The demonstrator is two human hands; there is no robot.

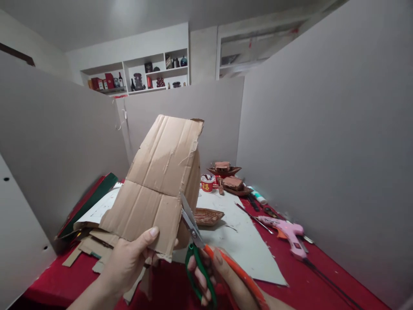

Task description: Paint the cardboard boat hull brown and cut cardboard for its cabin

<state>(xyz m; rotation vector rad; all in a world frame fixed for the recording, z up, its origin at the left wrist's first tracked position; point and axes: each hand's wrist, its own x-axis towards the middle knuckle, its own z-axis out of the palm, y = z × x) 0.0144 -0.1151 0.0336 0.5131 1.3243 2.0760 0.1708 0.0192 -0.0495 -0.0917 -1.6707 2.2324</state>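
My left hand grips a creased sheet of brown cardboard by its lower edge, thumb on top, holding it raised and tilted above the table. My right hand is closed around scissors with one green and one orange handle. The scissor blades point up and left, at the cardboard's right edge; the view does not show clearly whether they are cutting into it. Behind the cardboard, partly hidden, a small brown model boat hull lies on a white board.
A pink glue gun with a black cord lies at the right. Two roofed model boats and a red paper cup stand at the back. Cardboard scraps lie at the left on the red tablecloth. Grey partitions enclose the table.
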